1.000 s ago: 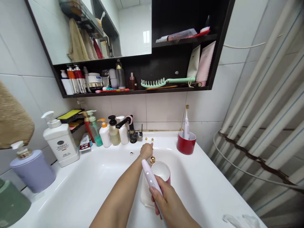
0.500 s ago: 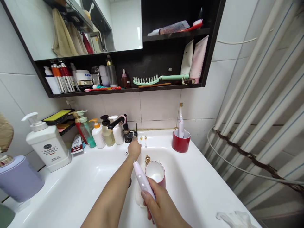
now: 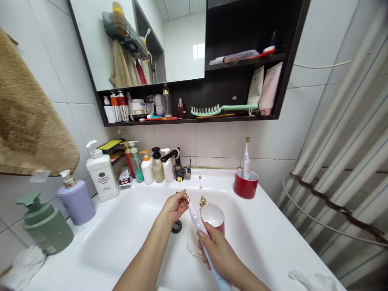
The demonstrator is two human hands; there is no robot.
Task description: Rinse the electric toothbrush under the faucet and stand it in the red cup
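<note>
My right hand (image 3: 222,256) grips the handle of a pale pink electric toothbrush (image 3: 196,218) over the white sink (image 3: 127,230). The brush head points up and away toward the black faucet (image 3: 176,161). My left hand (image 3: 175,207) pinches the thin neck of the toothbrush just below the head. A pink cup (image 3: 213,217) stands in the basin right beside the toothbrush, on a white cloth (image 3: 191,244). The black drain (image 3: 177,226) lies under my left hand.
A red cup (image 3: 245,185) with another toothbrush stands at the back right. Pump bottles (image 3: 101,173) and small bottles (image 3: 151,166) line the back left rim. A dark shelf (image 3: 188,111) above holds cosmetics and a green comb. A brown towel (image 3: 27,117) hangs left.
My left hand has drawn back from the faucet area to the toothbrush neck. The view has shifted left and back, showing more of the towel and bottles.
</note>
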